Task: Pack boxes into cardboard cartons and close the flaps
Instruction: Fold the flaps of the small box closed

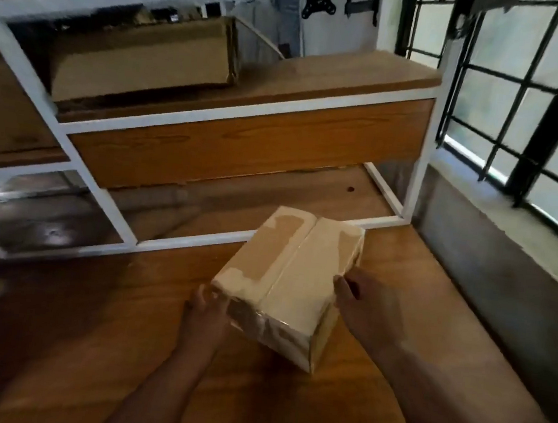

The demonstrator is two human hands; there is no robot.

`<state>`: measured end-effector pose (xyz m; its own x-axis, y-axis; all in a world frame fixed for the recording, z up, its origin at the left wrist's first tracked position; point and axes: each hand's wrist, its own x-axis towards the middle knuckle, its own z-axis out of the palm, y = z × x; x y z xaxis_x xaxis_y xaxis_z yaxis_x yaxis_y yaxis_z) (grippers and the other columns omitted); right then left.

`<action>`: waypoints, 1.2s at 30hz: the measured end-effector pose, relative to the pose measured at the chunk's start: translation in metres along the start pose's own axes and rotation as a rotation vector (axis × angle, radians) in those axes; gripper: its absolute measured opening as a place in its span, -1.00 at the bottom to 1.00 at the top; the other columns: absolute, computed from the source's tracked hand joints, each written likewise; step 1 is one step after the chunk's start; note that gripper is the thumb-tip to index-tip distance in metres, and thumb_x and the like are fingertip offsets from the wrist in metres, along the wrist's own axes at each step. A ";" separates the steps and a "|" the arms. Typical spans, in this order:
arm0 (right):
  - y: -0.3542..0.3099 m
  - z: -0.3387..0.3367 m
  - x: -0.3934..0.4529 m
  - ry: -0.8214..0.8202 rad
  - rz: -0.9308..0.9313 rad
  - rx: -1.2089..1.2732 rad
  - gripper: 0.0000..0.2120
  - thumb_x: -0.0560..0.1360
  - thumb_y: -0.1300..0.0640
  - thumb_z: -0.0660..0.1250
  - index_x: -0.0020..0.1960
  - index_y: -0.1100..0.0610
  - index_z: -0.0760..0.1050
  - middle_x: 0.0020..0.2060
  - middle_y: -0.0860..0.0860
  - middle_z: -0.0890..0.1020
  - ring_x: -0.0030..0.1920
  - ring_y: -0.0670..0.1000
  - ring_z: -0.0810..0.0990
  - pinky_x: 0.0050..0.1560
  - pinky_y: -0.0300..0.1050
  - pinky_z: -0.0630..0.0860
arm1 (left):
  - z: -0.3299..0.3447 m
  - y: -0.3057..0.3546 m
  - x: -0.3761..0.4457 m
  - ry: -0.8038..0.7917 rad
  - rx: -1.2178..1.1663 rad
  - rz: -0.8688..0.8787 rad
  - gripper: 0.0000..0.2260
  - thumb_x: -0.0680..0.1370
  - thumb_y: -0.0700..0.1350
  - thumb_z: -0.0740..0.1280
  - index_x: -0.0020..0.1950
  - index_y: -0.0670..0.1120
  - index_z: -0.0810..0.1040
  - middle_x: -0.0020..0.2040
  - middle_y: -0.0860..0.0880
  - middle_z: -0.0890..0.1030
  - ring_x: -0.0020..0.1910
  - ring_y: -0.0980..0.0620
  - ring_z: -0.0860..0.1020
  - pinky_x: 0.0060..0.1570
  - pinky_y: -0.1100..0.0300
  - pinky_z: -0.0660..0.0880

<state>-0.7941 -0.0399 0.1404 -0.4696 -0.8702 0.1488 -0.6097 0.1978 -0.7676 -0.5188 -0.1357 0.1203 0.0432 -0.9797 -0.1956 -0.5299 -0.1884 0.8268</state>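
Left hand (207, 310) and right hand (366, 305) grip the carton (284, 280) on the table (120, 332)

The carton (285, 281) is tan cardboard with pale cream patches and glossy clear tape along its seam. The table (118, 349) is orange-brown wood with visible grain. The shelf frame (247, 108) is white, its boards brown. The window bars (553, 112) are black.

Worktop (401, 276): wooden, sitting under a white-framed shelf unit (246, 111).
Shelf board (354, 74): wood, lying atop the frame.
Window (530, 100): black grille standing at right, pale daylight coming through.
Wall (492, 268): grey, running below the sill.
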 end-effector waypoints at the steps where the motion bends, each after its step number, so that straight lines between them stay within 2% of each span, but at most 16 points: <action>1: 0.006 0.002 0.008 0.006 -0.020 -0.029 -0.81 0.70 -0.09 0.36 -0.07 -0.10 0.59 -0.16 -0.16 0.67 -0.17 -0.10 0.66 -0.29 -0.23 0.44 | -0.001 -0.003 -0.011 0.039 -0.014 -0.023 -0.43 0.72 -0.03 0.36 0.70 -0.12 0.28 0.64 -0.21 0.37 0.58 -0.27 0.38 0.50 -0.06 0.38; 2: 0.013 0.004 0.018 -0.001 -0.025 -0.035 -0.93 0.68 -0.07 0.38 0.03 -0.13 0.59 0.01 -0.15 0.66 -0.02 -0.09 0.65 -0.18 -0.21 0.49 | -0.001 -0.005 -0.023 0.065 -0.034 -0.047 -0.34 0.70 0.02 0.40 0.73 -0.10 0.21 0.66 -0.19 0.35 0.60 -0.25 0.37 0.50 -0.07 0.36; 3: 0.019 0.005 0.032 -0.016 -0.020 -0.050 -0.89 0.66 -0.07 0.40 0.18 -0.12 0.59 0.21 -0.08 0.62 0.18 0.01 0.63 0.00 -0.12 0.57 | 0.000 -0.006 -0.035 0.070 -0.030 -0.053 -0.27 0.69 0.06 0.41 0.75 -0.08 0.14 0.69 -0.18 0.31 0.62 -0.24 0.34 0.53 -0.08 0.35; 6: 0.030 0.004 0.074 -0.163 0.039 -0.143 -0.40 0.62 -0.18 0.40 0.61 -0.14 0.35 0.67 0.03 0.25 0.65 0.22 0.24 0.56 0.25 0.40 | 0.019 -0.003 -0.066 -0.009 0.035 -0.069 -0.23 0.71 0.11 0.36 0.78 -0.01 0.00 0.72 -0.15 0.22 0.66 -0.23 0.30 0.53 -0.07 0.33; 9: 0.029 0.020 0.083 -0.324 -0.064 -0.303 -0.30 0.66 -0.32 0.23 0.72 -0.20 0.11 0.77 0.03 -0.18 0.75 0.24 -0.27 0.69 0.35 0.03 | 0.040 0.012 -0.080 -0.047 -0.048 -0.108 -0.25 0.67 0.22 0.40 0.71 0.25 0.01 0.65 -0.01 0.34 0.46 -0.01 0.49 0.23 0.19 0.46; 10: 0.028 0.029 0.076 -0.339 -0.107 -0.347 -0.32 0.68 -0.35 0.13 0.73 -0.18 0.09 0.77 0.06 -0.23 0.73 0.26 -0.35 0.70 0.37 -0.07 | 0.043 0.014 -0.080 -0.061 -0.078 -0.096 -0.32 0.67 0.20 0.42 0.64 0.31 0.06 0.59 0.06 0.39 0.31 0.14 0.52 0.09 0.30 0.47; 12: 0.021 0.047 0.050 -0.303 -0.139 -0.346 -0.31 0.66 -0.40 0.00 0.71 -0.15 0.10 0.77 0.10 -0.25 0.71 0.30 -0.42 0.70 0.42 -0.18 | 0.043 0.016 -0.079 -0.078 -0.076 -0.081 -0.34 0.66 0.17 0.43 0.63 0.23 0.12 0.50 0.13 0.41 0.24 0.14 0.50 -0.11 0.34 0.44; 17: -0.017 0.084 -0.018 -0.247 -0.224 -0.488 -0.12 0.53 -0.58 -0.36 0.63 -0.16 0.18 0.76 0.20 -0.02 0.70 0.46 -0.20 0.64 0.55 -0.13 | 0.009 -0.010 -0.073 0.016 0.008 -0.080 -0.29 0.67 0.08 0.45 0.67 0.11 0.09 0.54 -0.04 0.43 0.43 -0.08 0.50 0.01 0.19 0.59; 20: -0.035 0.105 -0.047 -0.212 -0.296 -0.493 -0.16 0.58 -0.59 -0.22 0.49 -0.09 0.44 0.64 0.22 0.35 0.64 0.47 0.18 0.58 0.57 0.06 | -0.035 -0.038 -0.071 0.057 0.108 -0.102 -0.27 0.71 0.09 0.37 0.73 0.10 -0.02 0.57 -0.12 0.42 0.44 -0.17 0.51 0.05 0.02 0.64; 22: -0.048 0.117 -0.060 -0.164 -0.348 -0.463 -0.28 0.62 -0.54 -0.05 0.29 -0.03 0.58 0.42 0.16 0.60 0.48 0.37 0.46 0.52 0.55 0.25 | -0.067 -0.057 -0.066 0.070 0.106 -0.065 -0.35 0.74 0.08 0.33 0.73 0.08 0.05 0.55 -0.14 0.45 0.43 -0.19 0.52 0.26 -0.16 0.62; 24: -0.060 0.132 -0.074 -0.111 -0.397 -0.425 -0.43 0.62 -0.46 0.09 0.16 -0.03 0.61 0.23 0.07 0.70 0.30 0.28 0.60 0.45 0.50 0.38 | -0.101 -0.077 -0.056 0.067 0.072 -0.055 -0.43 0.75 0.08 0.30 0.71 0.06 0.17 0.54 -0.14 0.49 0.42 -0.19 0.53 0.37 -0.11 0.54; 26: -0.072 0.151 -0.092 -0.079 -0.433 -0.397 -0.48 0.63 -0.42 0.08 0.14 -0.06 0.58 0.17 -0.01 0.72 0.22 0.21 0.62 0.42 0.45 0.43 | -0.137 -0.101 -0.046 0.033 0.031 -0.083 -0.48 0.75 0.12 0.29 0.67 -0.03 0.34 0.53 -0.15 0.52 0.46 -0.22 0.53 0.38 -0.05 0.53; 29: -0.099 0.191 -0.129 -0.022 -0.470 -0.403 -0.54 0.65 -0.38 0.08 0.20 -0.08 0.54 0.18 -0.02 0.71 0.19 0.15 0.53 0.31 0.30 0.51 | -0.197 -0.137 -0.031 0.005 0.072 -0.094 -0.60 0.74 0.20 0.26 0.50 0.03 0.53 0.33 0.00 0.63 0.32 -0.14 0.64 0.09 0.16 0.59; 31: -0.122 0.226 -0.156 0.036 -0.482 -0.374 -0.54 0.66 -0.36 0.07 0.24 -0.07 0.53 0.21 0.00 0.71 0.17 0.14 0.51 0.21 0.19 0.53 | -0.237 -0.162 -0.013 -0.007 0.060 -0.085 -0.69 0.73 0.26 0.22 0.35 0.15 0.57 0.21 0.01 0.68 0.12 -0.05 0.69 0.10 0.00 0.66; 33: -0.146 0.257 -0.177 0.076 -0.524 -0.392 -0.57 0.69 -0.30 0.10 0.29 -0.05 0.52 0.26 0.01 0.69 0.18 0.15 0.52 0.17 0.17 0.54 | -0.269 -0.188 0.006 0.000 -0.023 -0.089 -0.66 0.73 0.27 0.22 0.38 0.13 0.57 0.25 -0.06 0.68 0.18 -0.11 0.68 0.25 -0.20 0.63; 36: -0.173 0.287 -0.202 0.089 -0.547 -0.413 -0.62 0.66 -0.18 0.22 0.33 0.01 0.57 0.32 0.03 0.67 0.22 0.16 0.51 0.18 0.20 0.56 | -0.300 -0.221 0.022 0.039 -0.134 -0.125 -0.55 0.74 0.28 0.21 0.46 0.03 0.58 0.33 -0.14 0.64 0.24 -0.16 0.62 0.33 -0.18 0.57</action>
<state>-0.4105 -0.0272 0.0645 -0.0652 -0.8570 0.5112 -0.9589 -0.0879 -0.2698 -0.1468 -0.1358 0.0913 0.1360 -0.9496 -0.2825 -0.4012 -0.3135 0.8607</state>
